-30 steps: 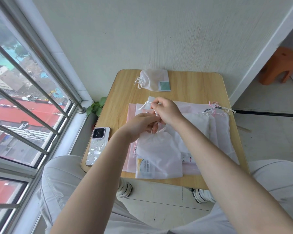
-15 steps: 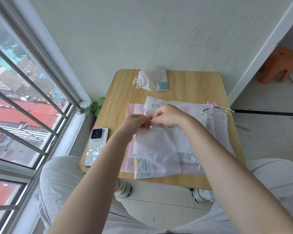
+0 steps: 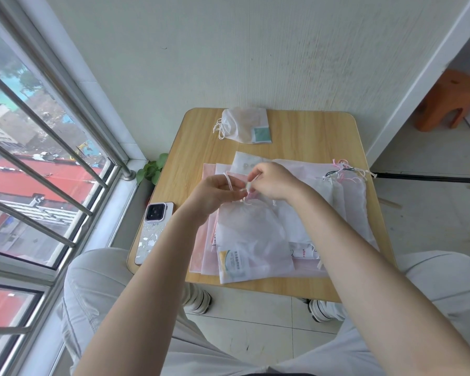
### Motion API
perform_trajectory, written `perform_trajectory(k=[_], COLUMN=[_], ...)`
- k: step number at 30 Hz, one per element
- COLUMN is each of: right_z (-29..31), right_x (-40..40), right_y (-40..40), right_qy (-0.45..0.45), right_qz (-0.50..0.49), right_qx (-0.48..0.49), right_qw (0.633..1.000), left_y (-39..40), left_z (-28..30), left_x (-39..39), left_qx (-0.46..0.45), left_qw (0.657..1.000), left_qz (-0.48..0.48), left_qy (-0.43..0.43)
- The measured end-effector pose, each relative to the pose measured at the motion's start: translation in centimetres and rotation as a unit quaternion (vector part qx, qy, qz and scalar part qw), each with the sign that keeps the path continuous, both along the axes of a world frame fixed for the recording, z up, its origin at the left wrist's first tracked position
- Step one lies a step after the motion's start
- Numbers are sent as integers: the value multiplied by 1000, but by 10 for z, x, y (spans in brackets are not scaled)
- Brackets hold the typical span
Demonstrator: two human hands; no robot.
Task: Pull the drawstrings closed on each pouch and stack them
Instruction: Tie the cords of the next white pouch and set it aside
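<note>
**Both hands at the mouth of the front pouch**

The white pouch (image 3: 251, 240) lies flat on the pile of unfinished pouches (image 3: 323, 213) at the near edge of the wooden table (image 3: 310, 131), its long axis running from the person outward, its labelled bottom nearest them and its gathered mouth at the far end, directly under the hands. The left hand (image 3: 215, 192) has its fingers curled round a loop of white drawstring (image 3: 229, 183) that rises from the mouth. The right hand (image 3: 273, 183) pinches the cord, or the puckered neck itself (I cannot tell which), just beside the left. The two hands nearly touch, so the closing pull probably means drawing them apart, left hand away from the mouth. One finished pouch (image 3: 244, 126) waits at the far side, well apart, where the stack seems to start. A phone (image 3: 154, 232) lies left of the pile.
</note>
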State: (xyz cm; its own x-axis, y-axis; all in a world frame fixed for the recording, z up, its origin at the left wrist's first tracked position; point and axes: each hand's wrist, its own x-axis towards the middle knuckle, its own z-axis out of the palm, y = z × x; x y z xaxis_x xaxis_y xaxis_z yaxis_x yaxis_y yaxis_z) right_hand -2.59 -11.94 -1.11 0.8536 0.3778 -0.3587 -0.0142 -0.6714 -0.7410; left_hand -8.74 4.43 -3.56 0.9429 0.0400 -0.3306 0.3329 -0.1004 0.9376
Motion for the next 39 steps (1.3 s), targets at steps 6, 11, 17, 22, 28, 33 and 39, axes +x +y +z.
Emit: perform_trajectory(k=[6,11,17,22,28,33,39], right_z=[-1,-4,-10,-8,-12,-15,-12], right_x=[-8,-9,-8,-7,-6,-5,-6], right_y=[1,1,3,5,2,3,4], right_qy=[95,102,124,142,146,144,124], right_qz=[-19,-52,-75,-62,-46,-56,-59], right_qx=[108,137,216,233,188,194,170], right_qw=[989,984,965,960,970,969,976], left_y=[-4,-7,-15,-16,-16,-14,-15], left_z=[9,-3,-12,-17,-10,-8,-14], left_x=[5,2,-3,-5,-11,-12,-10], left_qx=[203,337,375,266,42,-48,10], left_qw=[976,934,915,957,991,994,992], left_qz=[-35,6,47,83,125,101,128], left_qy=[-63,-121,-142,-83,-2,20,6])
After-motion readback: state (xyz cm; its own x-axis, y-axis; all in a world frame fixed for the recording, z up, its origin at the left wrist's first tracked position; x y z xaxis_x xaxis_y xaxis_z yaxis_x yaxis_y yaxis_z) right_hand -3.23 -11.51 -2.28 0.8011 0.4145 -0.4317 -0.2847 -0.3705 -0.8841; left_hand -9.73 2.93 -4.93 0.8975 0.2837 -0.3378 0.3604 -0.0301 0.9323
